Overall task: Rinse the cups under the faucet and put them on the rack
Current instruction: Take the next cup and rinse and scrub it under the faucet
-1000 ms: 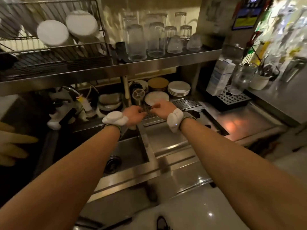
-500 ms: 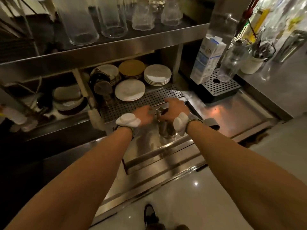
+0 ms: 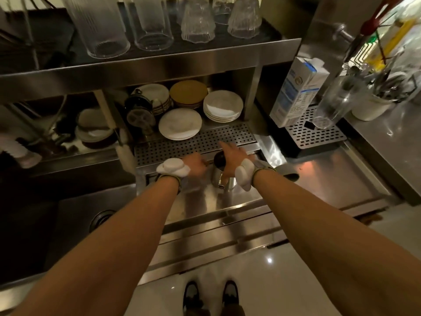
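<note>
Mid-counter, before the grate (image 3: 193, 142), the cup (image 3: 217, 179) is grasped by the right hand (image 3: 230, 160); what the curled left hand (image 3: 196, 164) holds cannot be told. Firm hold advised: wet steel slips.

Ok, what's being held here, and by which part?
The right hand holds the metal cup by its upper side, near the rim. The left hand curls beside it; its hold cannot be told.

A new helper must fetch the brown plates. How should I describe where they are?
Find the steel shelf carrying clear glasses. In the bay beneath it, behind the perforated drain tray, plates stand in stacks. The brown plates are the rear stack between two white ones, the only stack not white.
</note>
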### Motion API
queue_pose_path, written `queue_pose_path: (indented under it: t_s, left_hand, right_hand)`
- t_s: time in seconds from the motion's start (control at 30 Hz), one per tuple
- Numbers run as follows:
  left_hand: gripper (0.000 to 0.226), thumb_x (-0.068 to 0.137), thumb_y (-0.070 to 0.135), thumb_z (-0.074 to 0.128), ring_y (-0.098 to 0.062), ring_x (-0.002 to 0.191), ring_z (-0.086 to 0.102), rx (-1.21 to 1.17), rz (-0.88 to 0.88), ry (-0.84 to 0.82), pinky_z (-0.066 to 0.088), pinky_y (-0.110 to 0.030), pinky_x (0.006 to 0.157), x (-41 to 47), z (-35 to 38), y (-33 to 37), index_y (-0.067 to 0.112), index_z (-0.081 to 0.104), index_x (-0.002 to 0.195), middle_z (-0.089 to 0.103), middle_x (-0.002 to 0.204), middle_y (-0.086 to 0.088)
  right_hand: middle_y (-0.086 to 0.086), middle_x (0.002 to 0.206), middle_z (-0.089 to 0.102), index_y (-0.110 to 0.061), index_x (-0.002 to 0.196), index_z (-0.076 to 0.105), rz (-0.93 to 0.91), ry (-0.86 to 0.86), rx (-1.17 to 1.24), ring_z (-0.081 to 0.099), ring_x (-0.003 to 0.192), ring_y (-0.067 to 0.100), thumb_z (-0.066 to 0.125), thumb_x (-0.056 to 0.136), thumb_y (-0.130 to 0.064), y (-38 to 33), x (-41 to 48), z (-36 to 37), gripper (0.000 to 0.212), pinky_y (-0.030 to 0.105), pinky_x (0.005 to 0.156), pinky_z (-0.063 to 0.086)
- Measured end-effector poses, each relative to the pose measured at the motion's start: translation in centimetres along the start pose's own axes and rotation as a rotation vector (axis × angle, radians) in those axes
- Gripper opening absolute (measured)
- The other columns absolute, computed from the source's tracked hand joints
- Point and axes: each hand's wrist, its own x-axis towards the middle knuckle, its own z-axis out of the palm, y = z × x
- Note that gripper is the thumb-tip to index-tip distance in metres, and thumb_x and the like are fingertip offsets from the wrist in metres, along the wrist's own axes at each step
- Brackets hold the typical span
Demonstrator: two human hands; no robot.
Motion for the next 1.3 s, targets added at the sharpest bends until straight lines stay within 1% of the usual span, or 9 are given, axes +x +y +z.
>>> queue_pose_path:
  t_s: [0.1, 0.23, 0.33, 0.53, 0.67, 0.87, 1.0, 1.2, 1.3]
  left_hand:
    - [0.026, 0.085, 0.005, 0.058, -0.025, 0.078, 0.067, -0.031, -0.062, -0.104, 0.054, -0.03, 0.07, 0.1, 0.5, -0.1, -0.004, 0.069, 0.107, 0.07, 0.091, -0.014]
    - [0.032, 0.091, 0.015, 0.051, -0.029, 0.117, 0.058, -0.071, -0.074, 0.138, 0.044, -0.032, 0.098, 1.2, 0.4, -0.1, 0.011, 0.066, 0.12, 0.061, 0.129, -0.011]
    - [0.034, 0.091, 0.021, 0.055, -0.026, 0.12, 0.056, -0.081, -0.08, 0.141, 0.043, -0.031, 0.1, 1.7, 1.1, -0.6, 0.016, 0.062, 0.125, 0.058, 0.134, -0.007]
    - [0.045, 0.086, 0.007, 0.055, -0.033, 0.12, 0.055, -0.204, -0.109, 0.134, 0.045, -0.04, 0.102, -0.5, 1.9, -3.9, 0.01, 0.05, 0.131, 0.055, 0.132, -0.015]
    - [0.077, 0.08, -0.001, 0.069, -0.028, 0.131, 0.046, -0.318, -0.094, 0.09, 0.038, -0.02, 0.094, -3.8, 1.3, -5.0, 0.007, 0.029, 0.145, 0.044, 0.143, -0.012]
    - [0.096, 0.066, 0.01, 0.085, -0.022, 0.124, 0.051, -0.387, -0.123, 0.258, 0.044, -0.034, 0.102, -9.8, -1.2, -11.5, 0.015, 0.032, 0.145, 0.052, 0.134, -0.005]
    - [0.109, 0.04, 0.036, 0.091, -0.012, 0.11, 0.06, -0.395, -0.122, 0.321, 0.054, -0.033, 0.09, -12.3, -1.7, -18.8, 0.033, 0.038, 0.136, 0.062, 0.118, 0.01]
    - [0.112, 0.053, 0.023, 0.09, -0.021, 0.116, 0.057, -0.421, -0.156, 0.391, 0.052, -0.038, 0.095, -18.5, -4.6, -27.4, 0.019, 0.024, 0.143, 0.058, 0.127, -0.004]
    - [0.114, 0.053, 0.026, 0.09, -0.024, 0.119, 0.057, -0.46, -0.208, 0.467, 0.051, -0.037, 0.096, -19.0, -4.5, -29.6, 0.016, 0.022, 0.144, 0.057, 0.13, -0.005]
  right_hand:
    - [0.014, 0.159, 0.01, -0.024, 0.153, 0.001, -0.004, 0.042, 0.095, 0.023, 0.141, 0.04, 0.08, 0.069, -0.024, 1.1, 0.8, 0.2, 0.115, 0.057, 0.108, 0.032]
    - [0.014, 0.141, 0.045, -0.014, 0.145, 0.023, 0.027, 0.084, 0.309, 0.048, 0.125, 0.035, 0.076, 0.049, -0.062, 1.8, 1.1, 0.6, 0.12, 0.048, 0.099, 0.046]
    - [0.011, 0.123, 0.058, -0.005, 0.135, 0.037, 0.057, 0.062, 0.346, 0.057, 0.114, 0.032, 0.075, 0.048, -0.072, 1.2, 2.1, 1.1, 0.116, 0.045, 0.093, 0.051]
    - [0.018, 0.131, 0.047, -0.005, 0.131, 0.038, -0.066, 0.066, 0.258, 0.05, 0.118, 0.037, 0.077, 0.065, -0.043, -1.7, 2.5, 2.7, 0.086, 0.045, 0.095, 0.048]
    - [0.013, 0.114, 0.056, -0.012, 0.118, 0.051, -0.255, 0.044, 0.163, 0.06, 0.101, 0.033, 0.079, 0.051, -0.04, -5.3, 1.7, 2.1, 0.077, 0.034, 0.074, 0.052]
    - [0.012, 0.09, 0.071, -0.01, 0.094, 0.07, -0.533, -0.002, 0.116, 0.068, 0.082, 0.027, 0.081, 0.058, -0.017, -15.0, -2.3, 1.4, 0.039, 0.036, 0.066, 0.057]
    - [0.004, 0.095, 0.067, -0.011, 0.108, 0.06, -0.581, -0.041, 0.191, 0.065, 0.083, 0.019, 0.081, 0.056, -0.016, -20.5, -3.1, 3.2, 0.056, 0.032, 0.067, 0.056]
    - [0.012, 0.118, 0.059, -0.01, 0.134, 0.036, -0.568, -0.065, 0.131, 0.061, 0.105, 0.028, 0.085, 0.058, -0.016, -32.0, -3.6, 6.6, 0.091, 0.039, 0.083, 0.056]
    - [0.012, 0.136, 0.05, -0.011, 0.145, 0.026, -0.559, -0.039, 0.193, 0.052, 0.122, 0.028, 0.084, 0.061, -0.016, -33.9, -3.5, 7.3, 0.102, 0.028, 0.093, 0.047]
